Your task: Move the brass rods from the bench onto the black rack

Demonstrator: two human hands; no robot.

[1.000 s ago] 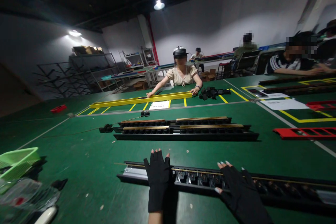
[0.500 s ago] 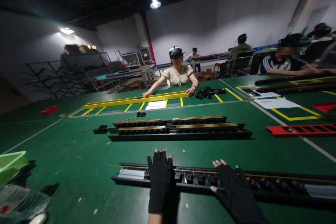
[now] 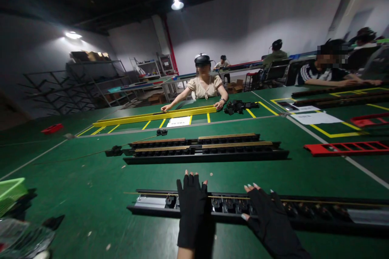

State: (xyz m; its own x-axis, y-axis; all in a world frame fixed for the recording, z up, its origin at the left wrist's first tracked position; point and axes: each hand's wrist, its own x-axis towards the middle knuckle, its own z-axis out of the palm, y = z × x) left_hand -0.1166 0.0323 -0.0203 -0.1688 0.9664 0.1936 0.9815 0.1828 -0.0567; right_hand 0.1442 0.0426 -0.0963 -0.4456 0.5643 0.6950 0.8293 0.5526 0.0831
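A long black rail channel [image 3: 158, 211] lies along the near side of the table, with a row of small black blocks [image 3: 229, 205] inside it. A thin brass-coloured rod [image 3: 306, 201] runs lengthwise over the blocks. My left hand [image 3: 192, 206], in a black fingerless glove, rests flat across the channel with its fingers stretched out. Farther right, my right hand [image 3: 270, 218], gloved alike, spans the channel, thumb near the front edge and fingertips by the back edge; its fingers are apart. Both palms hide the parts under them.
More black rails [image 3: 206, 156] with brass rods lie beyond my hands. Red slotted frames [image 3: 349, 148] are at right, a green basket [image 3: 12, 194] and clear plastic bag [image 3: 24, 236] at left. Across the green table [image 3: 91, 194], a co-worker [image 3: 205, 85] touches a yellow channel [image 3: 152, 116].
My left hand has slid a little to the right along the channel, uncovering a black block at its left. My right hand stays nearly in place. The view has shifted slightly.
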